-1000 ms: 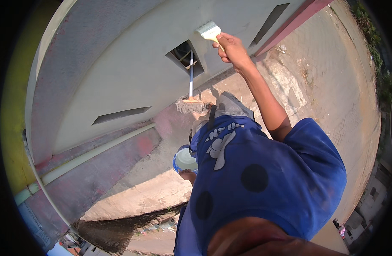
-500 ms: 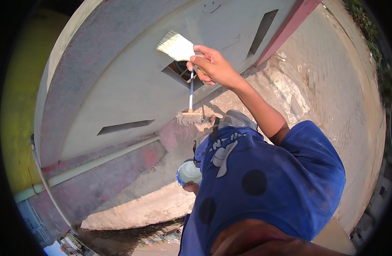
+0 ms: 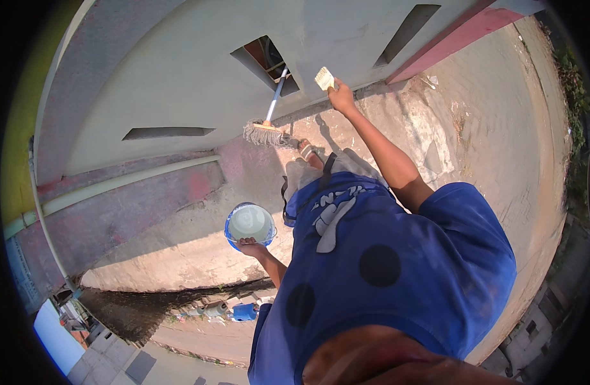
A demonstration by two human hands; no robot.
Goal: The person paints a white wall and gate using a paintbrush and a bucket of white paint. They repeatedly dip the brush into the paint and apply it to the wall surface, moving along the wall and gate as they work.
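My right hand (image 3: 340, 94) is closed on the handle of a wide, pale-bristled paintbrush (image 3: 324, 77), held up near the pale painted wall (image 3: 166, 77). My left hand (image 3: 249, 245), low at my side, grips a blue bucket (image 3: 265, 237) holding pale liquid that looks like paint. Just left of the brush, a string mop (image 3: 263, 133) hangs head-down, its long pole reaching into a dark square opening (image 3: 256, 51) in the wall.
Narrow slots (image 3: 168, 133) cut the wall, which has a pink edge (image 3: 461, 48) at right. A pale pipe (image 3: 128, 172) runs along the stained base. Below are my sandalled foot (image 3: 307, 151), cracked concrete ground (image 3: 449, 141) and, behind me, a dark drain channel (image 3: 134, 308).
My right hand and brush moved rightward and farther from the camera since half a second ago. My left hand and the bucket shifted left and up into fuller view.
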